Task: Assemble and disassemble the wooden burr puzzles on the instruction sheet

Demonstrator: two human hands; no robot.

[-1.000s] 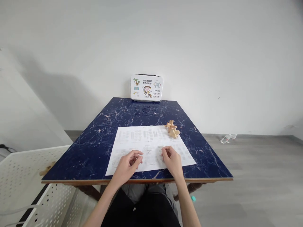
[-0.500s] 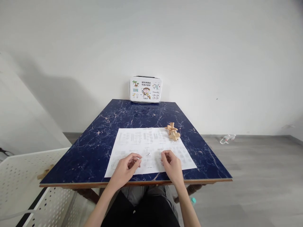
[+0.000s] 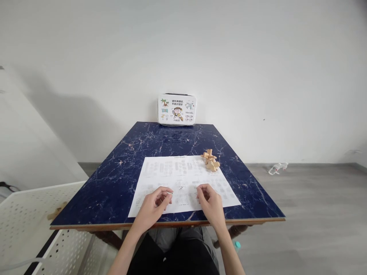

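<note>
A printed sheet (image 3: 160, 179) with small grey diagrams lies flat near the table's front edge. My left hand (image 3: 157, 200) rests over its lower left part, fingers loosely curled and the thumb a little apart from them. Over the lower right part of the sheet rests my right hand (image 3: 210, 198), also loosely curled. Nothing shows in either hand, though the palms are hidden. At the sheet's upper right corner sits an interlocking wooden puzzle (image 3: 209, 154), with another wooden puzzle (image 3: 212, 165) against its near side. Neither hand touches them.
The blue marbled table (image 3: 120, 172) stands against a white wall. A white case (image 3: 177, 110) with cartoon prints leans at its back edge. At the left is a white perforated basket (image 3: 20, 214) with a wooden piece (image 3: 56, 212) in it. A clear plastic item (image 3: 278, 168) lies on the floor.
The whole view has shifted very slightly. Both hands keep their places on the sheet, and the wooden puzzles have not moved.
</note>
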